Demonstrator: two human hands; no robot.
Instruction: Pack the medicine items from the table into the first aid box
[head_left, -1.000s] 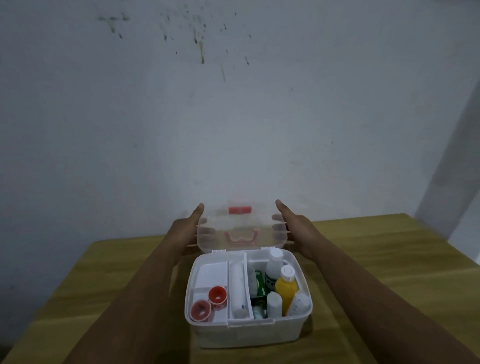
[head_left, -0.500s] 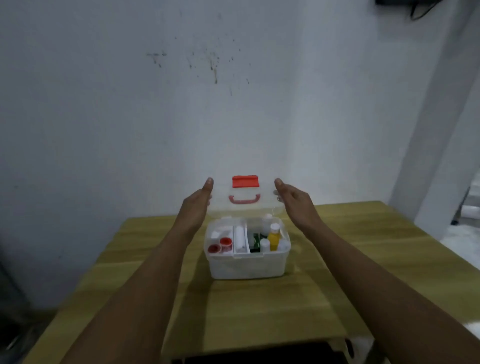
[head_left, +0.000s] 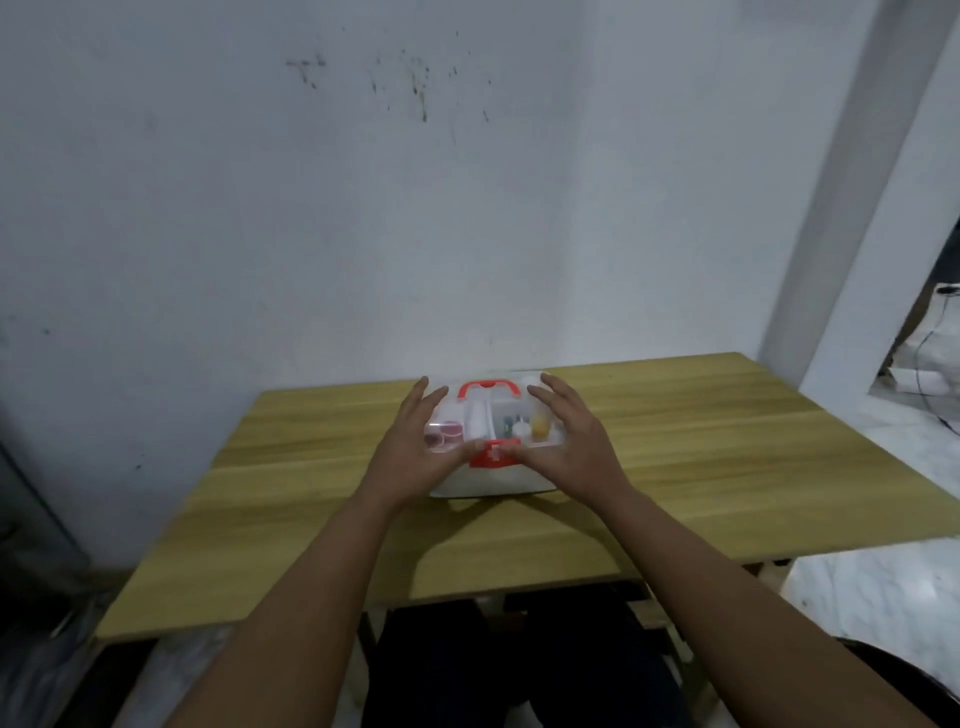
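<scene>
Box: white plastic first aid box (head_left: 493, 480) with clear lid (head_left: 498, 423) down, between both hands, on the wooden table (head_left: 701, 467).
Left hand (head_left: 415, 457): open, fingers spread, flat on lid's left side, thumb at the red front latch (head_left: 493, 454).
Right hand (head_left: 576, 441): open, spread over lid's right side, thumb touching the latch.
Handle: red handle (head_left: 488, 388) beyond the fingertips.
Contents: blurred red rolls and a yellow bottle under the lid, between the hands.

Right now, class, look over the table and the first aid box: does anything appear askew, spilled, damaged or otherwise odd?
Nothing stands out. The white plastic first aid box sits flat on the wooden table, its clear lid down level over the contents. Both hands, left and right, rest on the lid by the red front latch. No spills show.
</scene>
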